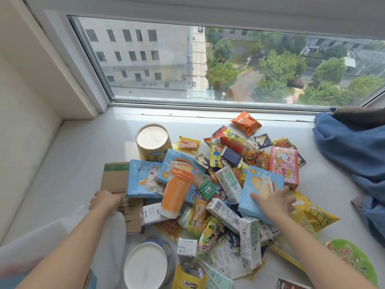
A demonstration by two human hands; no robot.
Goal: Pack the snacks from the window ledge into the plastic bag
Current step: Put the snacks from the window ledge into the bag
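**Snack pile on the ledge, one hand on a blue box, bag barely open**

On the window ledge (79,163), from the head camera (the only view), there's a big loose heap of snacks: blue boxes, small drink cartons, foil packets, two round tins and an orange cup lying across the middle.

The right hand (275,202) lies on a light blue box (260,188) at the right side of the pile, fingers spread fairly flat over its near end. It looks more like pressing or starting to pick up than a proper hold; I can't tell if the thumb is hooked under the edge. That box's long axis runs from near-left to far-right, with the printed face up and one end propped on the stuff underneath, so it sits tilted.

The left hand (107,200) is curled on the rim of the plastic bag (41,243), a cloudy white sheet at the lower left, right beside a flat brown cardboard box (120,184).

What could go wrong, I reckon:
- Box is resting on cartons and packets, so lifting it could drag or tip the neighbours, and the orange cup (177,190) might roll.
- With flat fingers, the smooth box could slip.
- Bag mouth looks floppy, held at one spot only, so things could miss it and land on the ledge.
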